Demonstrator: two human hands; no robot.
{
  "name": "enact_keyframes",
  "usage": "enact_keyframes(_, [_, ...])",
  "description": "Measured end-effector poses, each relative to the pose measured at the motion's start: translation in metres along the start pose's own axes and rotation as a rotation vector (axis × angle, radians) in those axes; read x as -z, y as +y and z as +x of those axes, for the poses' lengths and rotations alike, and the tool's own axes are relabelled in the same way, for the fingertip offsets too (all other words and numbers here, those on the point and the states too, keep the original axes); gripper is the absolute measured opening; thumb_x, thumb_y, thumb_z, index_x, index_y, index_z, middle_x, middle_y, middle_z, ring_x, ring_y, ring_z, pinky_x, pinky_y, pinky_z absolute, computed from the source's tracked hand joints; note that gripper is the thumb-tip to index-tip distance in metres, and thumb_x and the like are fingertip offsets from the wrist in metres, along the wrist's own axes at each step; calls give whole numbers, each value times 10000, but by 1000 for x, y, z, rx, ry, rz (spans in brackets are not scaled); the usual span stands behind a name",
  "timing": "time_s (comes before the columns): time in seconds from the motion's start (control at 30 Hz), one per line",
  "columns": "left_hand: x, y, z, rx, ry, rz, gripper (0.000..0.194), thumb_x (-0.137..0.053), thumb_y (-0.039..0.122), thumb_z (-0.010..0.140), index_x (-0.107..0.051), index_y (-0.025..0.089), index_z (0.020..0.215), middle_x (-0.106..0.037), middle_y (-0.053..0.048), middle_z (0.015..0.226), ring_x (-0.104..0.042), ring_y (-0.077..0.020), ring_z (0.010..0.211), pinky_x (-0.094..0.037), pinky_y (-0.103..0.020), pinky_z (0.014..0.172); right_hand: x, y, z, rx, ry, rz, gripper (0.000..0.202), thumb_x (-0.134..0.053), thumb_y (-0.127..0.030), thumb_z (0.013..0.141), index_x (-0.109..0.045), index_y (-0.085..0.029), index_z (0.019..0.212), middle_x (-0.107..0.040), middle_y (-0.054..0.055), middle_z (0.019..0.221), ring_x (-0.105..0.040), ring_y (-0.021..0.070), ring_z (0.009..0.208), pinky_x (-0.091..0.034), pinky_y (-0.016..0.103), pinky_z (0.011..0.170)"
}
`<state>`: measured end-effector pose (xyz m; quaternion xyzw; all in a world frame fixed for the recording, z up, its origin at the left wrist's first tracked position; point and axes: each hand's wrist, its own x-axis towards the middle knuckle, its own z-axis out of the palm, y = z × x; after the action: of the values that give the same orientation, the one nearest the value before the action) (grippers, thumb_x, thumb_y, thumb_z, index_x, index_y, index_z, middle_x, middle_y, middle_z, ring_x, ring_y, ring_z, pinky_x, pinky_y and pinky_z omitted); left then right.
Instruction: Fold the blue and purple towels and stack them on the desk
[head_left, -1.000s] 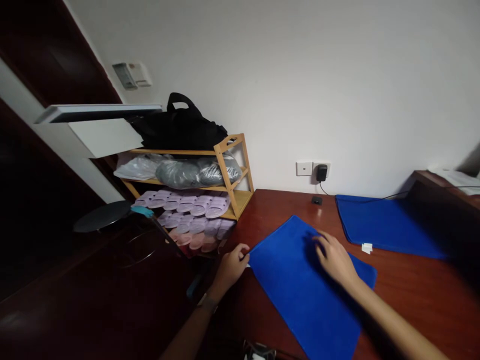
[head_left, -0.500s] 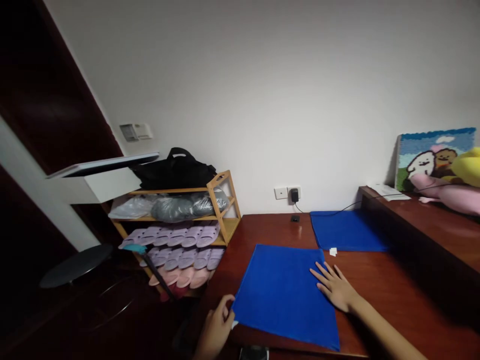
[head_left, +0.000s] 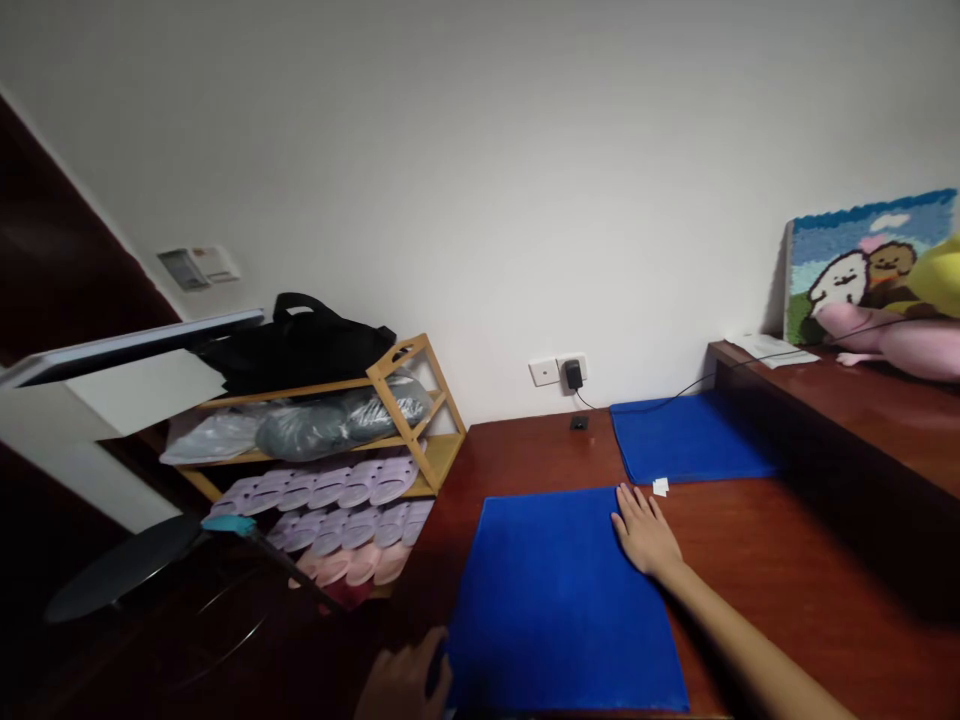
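A blue cloth (head_left: pixel 559 600) lies spread flat on the reddish-brown table (head_left: pixel 750 560). My right hand (head_left: pixel 646 530) rests palm down with fingers extended over its upper right corner. At the cloth's lower left edge, my left hand (head_left: pixel 409 680) is dark at the bottom of the view, its fingers curled at the cloth's corner and pinching it. Behind, a second blue cloth (head_left: pixel 690 438) lies against the wall, with a small white tag (head_left: pixel 660 487) at its front edge.
To the left stands a wooden rack (head_left: pixel 442 460) with slippers, wrapped bundles and a black bag (head_left: pixel 300 345). A raised ledge (head_left: pixel 862 400) on the right bears a pink plush toy (head_left: pixel 915 345) and a picture. A thin cable runs from the wall plug (head_left: pixel 574 375).
The view has shifted. My right hand has moved up along the cloth's right edge to its upper corner. My left hand has moved lower with the cloth's lower left corner.
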<state>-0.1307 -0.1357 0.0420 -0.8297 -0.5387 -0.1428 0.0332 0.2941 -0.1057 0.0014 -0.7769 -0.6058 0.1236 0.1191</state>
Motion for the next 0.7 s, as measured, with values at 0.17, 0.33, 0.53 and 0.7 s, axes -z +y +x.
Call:
enact_keyframes(0.17, [-9,94,89,-283,36,-189,302,-439,240,963,-713,266,1085,-768,-59,1034,-698,-230,989,-526,-379,909,-11,3,2,-24,24,-27,701,-111,-477,1031,-145,-98,1620,-142,51,1700,-88,204,1572,-48,402,1280])
enact_keyframes(0.33, [-74,212,163,-485,-52,-270,476,-323,365,1052,-531,236,1460,-583,-87,1487,-499,-238,1391,-379,-425,1179,-16,10,2,31,27,-100,661,-134,-377,1025,-179,-86,1617,-152,78,1697,-96,230,1571,-75,432,1277])
enact_keyframes(0.53, [-118,231,172,-408,-142,-271,639,-169,552,1063,-378,223,1569,-413,-85,1623,-313,-236,1524,-235,-472,1260,-18,12,2,33,6,-179,651,-127,-307,1005,-187,-95,1617,-152,76,1701,-93,227,1572,-84,443,1273])
enact_keyframes(0.7, [-102,160,170,-292,-162,-185,668,-200,646,1032,-378,290,1569,-348,-72,1655,-274,-261,1540,-203,-508,1261,-17,9,0,-4,9,-191,714,-77,-452,1017,-135,-70,1618,-141,81,1703,-114,227,1570,-88,438,1276])
